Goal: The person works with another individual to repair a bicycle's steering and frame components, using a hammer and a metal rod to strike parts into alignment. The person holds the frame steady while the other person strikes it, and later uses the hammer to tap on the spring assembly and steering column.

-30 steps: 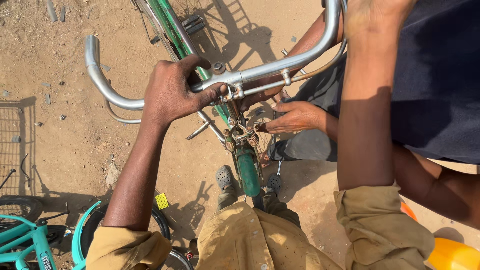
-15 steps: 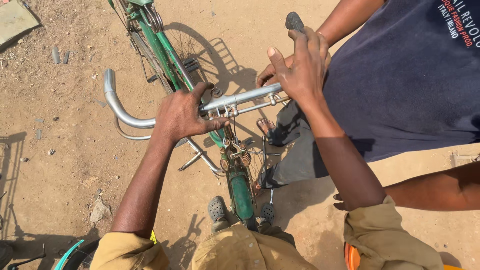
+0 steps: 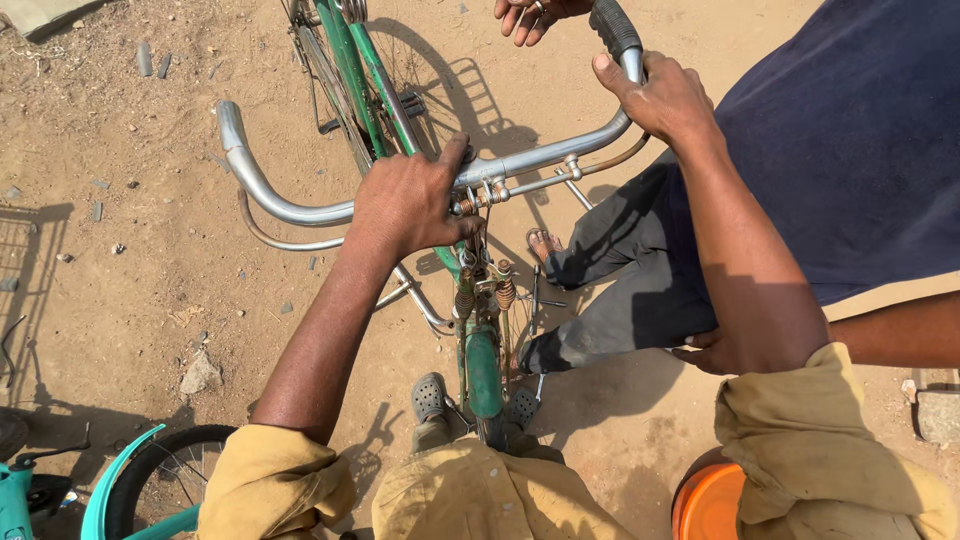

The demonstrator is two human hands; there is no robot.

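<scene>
The right hand (image 3: 668, 98) now grips the handlebar (image 3: 540, 158) just below its black grip (image 3: 612, 24) instead of covering it. A co-worker's hand (image 3: 530, 12) now hangs above, off the bar.

Head camera looks steeply down, close above the bicycle handlebar (image 3: 300, 208).

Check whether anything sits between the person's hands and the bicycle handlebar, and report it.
Nothing visible does. The left hand is clamped directly on the silver handlebar near the stem, and the right hand wraps the bar just below the black grip. Another person's hand hovers close to that grip, not between.
</scene>
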